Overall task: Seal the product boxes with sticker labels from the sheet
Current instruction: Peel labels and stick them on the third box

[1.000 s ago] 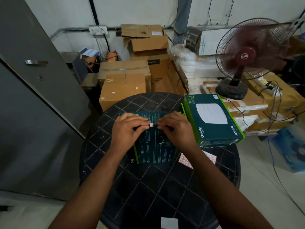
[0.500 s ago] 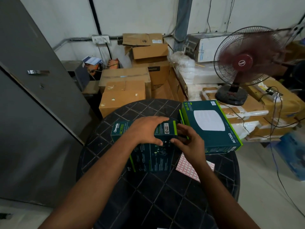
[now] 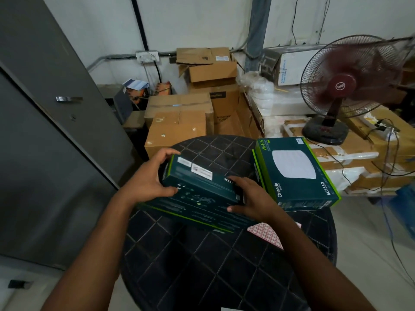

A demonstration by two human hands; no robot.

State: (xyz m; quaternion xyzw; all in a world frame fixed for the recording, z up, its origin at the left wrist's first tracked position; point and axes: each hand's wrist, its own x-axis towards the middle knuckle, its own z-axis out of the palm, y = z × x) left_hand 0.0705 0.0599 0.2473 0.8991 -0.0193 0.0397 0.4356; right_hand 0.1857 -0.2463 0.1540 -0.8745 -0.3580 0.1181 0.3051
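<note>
Head view: both hands, left hand [image 3: 149, 182] and right hand [image 3: 251, 199], grip the Omada router box [image 3: 199, 194], tilted above the round tabletop [image 3: 202, 265]. This looks like turning it to expose another flap; next, a label from the sticker sheet [image 3: 268, 234] beside the right wrist.

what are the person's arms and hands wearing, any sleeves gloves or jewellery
Nothing shows on them. The left hand and right hand are bare, with no gloves, rings or watch in view. Both forearms are bare too, with no sleeve visible down to the frame's bottom edge.
</note>
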